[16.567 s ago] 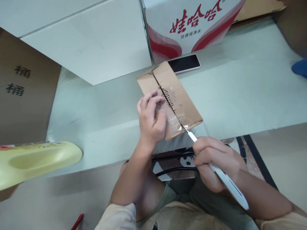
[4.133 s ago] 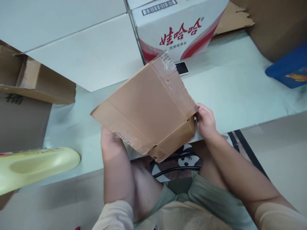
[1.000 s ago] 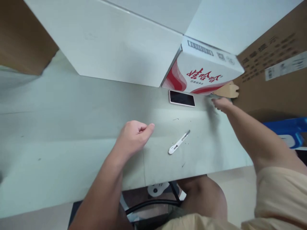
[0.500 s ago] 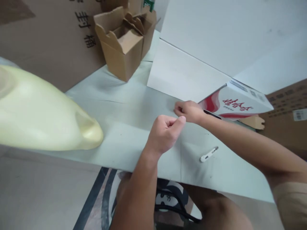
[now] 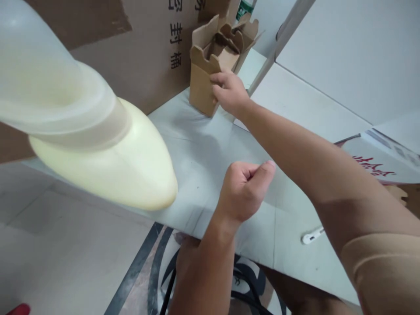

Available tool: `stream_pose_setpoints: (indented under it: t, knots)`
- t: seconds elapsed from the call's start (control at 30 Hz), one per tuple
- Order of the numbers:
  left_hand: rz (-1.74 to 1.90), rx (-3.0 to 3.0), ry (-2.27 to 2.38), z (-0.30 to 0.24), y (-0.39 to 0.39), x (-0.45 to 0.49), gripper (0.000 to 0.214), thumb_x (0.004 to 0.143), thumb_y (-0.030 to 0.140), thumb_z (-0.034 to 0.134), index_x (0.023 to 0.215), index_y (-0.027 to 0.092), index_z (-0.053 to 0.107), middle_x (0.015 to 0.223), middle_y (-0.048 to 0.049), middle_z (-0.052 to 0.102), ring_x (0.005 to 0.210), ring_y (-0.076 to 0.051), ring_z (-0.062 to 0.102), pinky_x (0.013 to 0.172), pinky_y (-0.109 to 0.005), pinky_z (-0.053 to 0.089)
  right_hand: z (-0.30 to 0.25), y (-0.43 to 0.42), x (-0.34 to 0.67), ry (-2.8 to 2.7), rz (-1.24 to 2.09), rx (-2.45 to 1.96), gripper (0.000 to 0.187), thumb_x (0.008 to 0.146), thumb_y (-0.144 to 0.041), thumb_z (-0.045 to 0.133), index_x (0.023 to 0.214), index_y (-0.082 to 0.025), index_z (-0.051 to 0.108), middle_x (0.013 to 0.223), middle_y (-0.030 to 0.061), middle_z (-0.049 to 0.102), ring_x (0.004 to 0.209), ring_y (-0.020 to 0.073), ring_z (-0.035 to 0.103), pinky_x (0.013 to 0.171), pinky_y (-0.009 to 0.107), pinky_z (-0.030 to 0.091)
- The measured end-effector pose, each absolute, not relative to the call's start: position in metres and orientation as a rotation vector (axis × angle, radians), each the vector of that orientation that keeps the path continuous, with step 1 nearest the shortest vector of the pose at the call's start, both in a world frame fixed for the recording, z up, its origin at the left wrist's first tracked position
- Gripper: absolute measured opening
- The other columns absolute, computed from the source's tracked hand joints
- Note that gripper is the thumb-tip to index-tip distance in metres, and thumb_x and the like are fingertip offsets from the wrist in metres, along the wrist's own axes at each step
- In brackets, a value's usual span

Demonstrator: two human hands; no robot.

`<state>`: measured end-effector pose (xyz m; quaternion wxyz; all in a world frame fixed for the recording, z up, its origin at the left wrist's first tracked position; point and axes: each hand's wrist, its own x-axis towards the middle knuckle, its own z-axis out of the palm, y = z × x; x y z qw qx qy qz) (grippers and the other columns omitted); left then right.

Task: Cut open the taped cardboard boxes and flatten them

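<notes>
My right hand [image 5: 229, 92] reaches across to the front corner of a small open cardboard box [image 5: 201, 89], its fingers apart against the box wall just below the scalloped rim. A second box of the same kind stands right behind it, partly covered. My left hand [image 5: 247, 190] is closed in a fist above the table [image 5: 197, 175], thumb on top, with nothing showing out of it. A white utility knife [image 5: 311, 235] lies on the table, partly hidden behind my right forearm.
A large pale yellow, rounded thing [image 5: 131, 170] fills the near left. Behind it stands a big printed cardboard carton [image 5: 147, 65]. White boxes [image 5: 315, 105] stand at right, beside a white box with red lettering [image 5: 374, 166]. A green-labelled bottle [image 5: 244, 9] shows at the back.
My right hand has moved left and away from me, from the table by the white boxes to the small cardboard box. My left hand keeps its fist. The view has shifted left.
</notes>
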<state>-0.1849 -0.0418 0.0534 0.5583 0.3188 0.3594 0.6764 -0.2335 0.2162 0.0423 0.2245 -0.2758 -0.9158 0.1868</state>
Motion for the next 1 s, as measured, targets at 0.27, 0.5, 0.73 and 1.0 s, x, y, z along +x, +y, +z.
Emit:
stream_pose_setpoints:
  t: [0.27,0.5,0.73,1.0]
  knots:
    - [2.143,0.813,0.937,0.071,-0.061,-0.171,0.051,0.096,0.017,0.055,0.059,0.019,0.02,0.057,0.0041,0.015,0.052,-0.009,0.014,0.049,-0.031,0.017,0.038,0.115,-0.064,-2.104,0.701,-0.775,0.018,0.097,-0.035,0.061,0.094,-0.024,0.075,0.113,0.0056,0.072,0.077,0.0143,0.067,0.063,0.031,0.057]
    - [2.524,0.825,1.285,0.072,-0.04,-0.149,0.022,0.085,0.013,0.057,0.067,0.021,0.048,0.068,0.0024,0.04,0.065,-0.012,0.04,0.065,-0.028,0.038,0.037,0.013,0.099,-1.556,0.67,-0.718,0.028,0.084,-0.038,0.083,0.096,-0.031,0.059,0.087,-0.0045,0.069,0.057,0.0095,0.054,0.05,0.022,0.04]
    - [1.956,1.181,1.276,0.036,-0.001,-0.107,0.005,0.086,0.024,0.066,0.084,0.024,0.07,0.1,-0.0051,0.07,0.111,-0.024,0.065,0.101,-0.038,0.05,0.015,-0.051,0.179,-1.684,0.455,-0.988,0.035,0.094,-0.051,0.066,0.072,-0.023,0.068,0.086,0.006,0.062,0.077,0.0201,0.062,0.065,0.036,0.051]
    - [2.122,1.076,1.324,0.035,0.019,-0.08,0.016,0.061,0.011,0.057,0.072,0.022,0.06,0.078,-0.0011,0.066,0.085,-0.019,0.067,0.089,-0.038,0.053,0.01,-0.05,0.194,-1.925,0.395,-1.156,0.035,0.098,-0.045,0.055,0.115,-0.029,0.081,0.107,0.0112,0.052,0.105,0.0281,0.059,0.082,0.048,0.059]
